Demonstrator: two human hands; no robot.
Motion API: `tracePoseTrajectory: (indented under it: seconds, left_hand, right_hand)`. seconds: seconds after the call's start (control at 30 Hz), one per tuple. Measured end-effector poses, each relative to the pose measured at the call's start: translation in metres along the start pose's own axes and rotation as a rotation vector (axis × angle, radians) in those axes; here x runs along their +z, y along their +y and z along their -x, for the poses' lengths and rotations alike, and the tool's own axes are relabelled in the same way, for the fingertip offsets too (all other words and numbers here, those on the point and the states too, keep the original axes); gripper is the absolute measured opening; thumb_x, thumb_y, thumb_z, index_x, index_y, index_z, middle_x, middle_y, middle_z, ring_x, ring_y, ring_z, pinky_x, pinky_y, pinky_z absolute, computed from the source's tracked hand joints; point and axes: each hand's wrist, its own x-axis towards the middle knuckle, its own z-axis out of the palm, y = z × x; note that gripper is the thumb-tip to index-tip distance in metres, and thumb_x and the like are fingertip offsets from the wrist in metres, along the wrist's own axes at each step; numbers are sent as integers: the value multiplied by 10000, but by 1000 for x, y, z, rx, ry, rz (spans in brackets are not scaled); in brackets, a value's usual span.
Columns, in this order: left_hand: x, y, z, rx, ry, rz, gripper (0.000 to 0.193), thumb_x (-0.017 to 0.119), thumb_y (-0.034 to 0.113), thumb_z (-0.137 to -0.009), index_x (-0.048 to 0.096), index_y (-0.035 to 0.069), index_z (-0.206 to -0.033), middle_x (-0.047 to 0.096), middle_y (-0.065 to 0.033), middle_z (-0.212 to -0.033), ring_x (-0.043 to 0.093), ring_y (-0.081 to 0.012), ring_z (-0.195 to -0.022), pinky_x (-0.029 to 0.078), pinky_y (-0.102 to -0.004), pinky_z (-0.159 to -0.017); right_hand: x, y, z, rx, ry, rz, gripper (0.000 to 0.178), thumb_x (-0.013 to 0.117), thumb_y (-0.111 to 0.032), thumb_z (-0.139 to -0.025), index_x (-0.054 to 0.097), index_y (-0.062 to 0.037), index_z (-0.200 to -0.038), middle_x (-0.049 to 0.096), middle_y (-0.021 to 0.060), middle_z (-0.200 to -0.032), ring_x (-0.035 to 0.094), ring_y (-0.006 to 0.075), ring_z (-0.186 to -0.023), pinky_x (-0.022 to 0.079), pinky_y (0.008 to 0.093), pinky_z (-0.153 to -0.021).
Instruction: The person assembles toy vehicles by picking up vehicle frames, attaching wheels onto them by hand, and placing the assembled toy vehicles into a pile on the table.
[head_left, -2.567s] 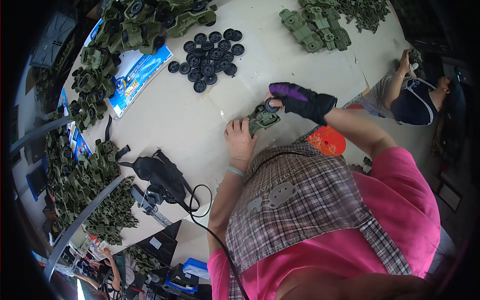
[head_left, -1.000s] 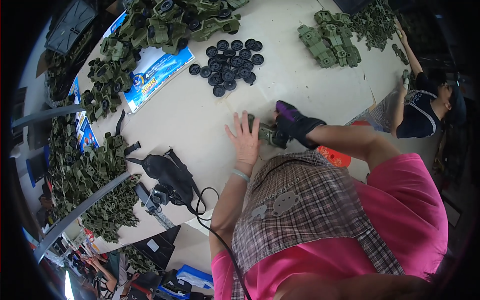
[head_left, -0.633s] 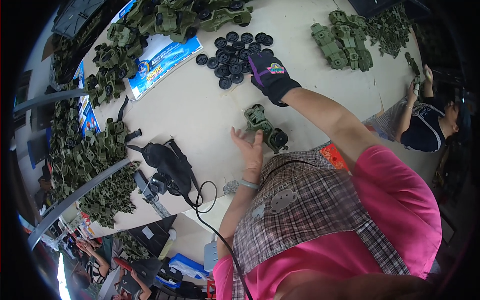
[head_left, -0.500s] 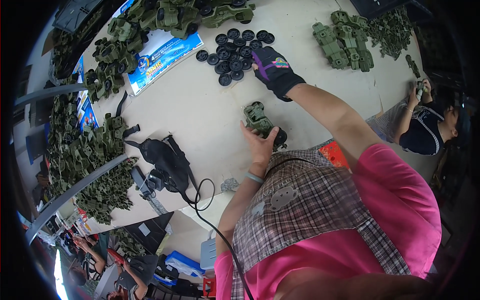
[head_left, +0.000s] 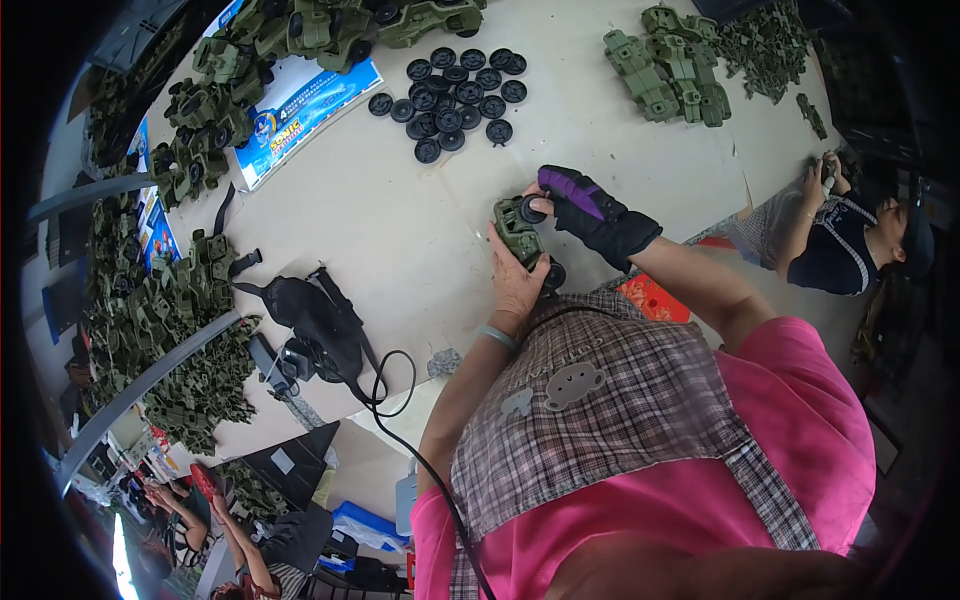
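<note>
My left hand point(head_left: 517, 283) is closed around a green toy truck point(head_left: 517, 232) just in front of my apron. A black wheel shows at the truck's near end. My right hand point(head_left: 590, 215), in a black and purple fingerless glove, pinches another black toy wheel point(head_left: 533, 208) against the truck's far right side. Beyond my hands, a loose group of black wheels point(head_left: 445, 92) lies flat on the pale table point(head_left: 420, 230).
Heaps of green toy trucks point(head_left: 190, 300) cover the left side, some on a blue printed sheet point(head_left: 310, 105). A black bag point(head_left: 315, 325) with a cable lies near left. More truck bodies point(head_left: 665, 70) and small green parts point(head_left: 765, 50) sit far right. Co-workers point(head_left: 850, 235) sit nearby.
My right hand has come back from the wheel group to the truck with a wheel in its fingers. The left hand still holds the truck. The whole view has shifted slightly.
</note>
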Motion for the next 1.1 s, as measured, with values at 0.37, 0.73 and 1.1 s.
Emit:
tracePoseTrajectory:
  seconds: [0.37,0.73,1.1]
  left_hand:
    - [-4,-3,0,-5,14,-30,1187,807,233,-866,-21,8,-1686,480,-379,-1492,541,-488,-1368,444,-474,-1157]
    - [-1,-51,-4,-69,-122,-202,1182,833,367,-809,116,-22,-1664,573,-321,-1394,606,-489,-1261,523,-517,-1046]
    - [2,-33,-3,-52,-67,-200,1152,824,351,-785,152,-10,-1648,577,-293,-1414,617,-479,-1258,532,-540,-1036]
  right_hand:
    - [9,2,-13,-388,98,723,288,705,-235,-1009,687,-27,-1207,688,160,-1178,674,333,-1053,549,424,-926]
    - [53,-47,-66,-1180,-395,1209,209,653,-309,-830,629,-130,-935,661,94,-927,667,299,-893,527,448,-794]
    - [67,-30,-77,-490,195,877,240,694,-319,-912,661,-93,-983,676,173,-926,671,373,-895,527,471,-788]
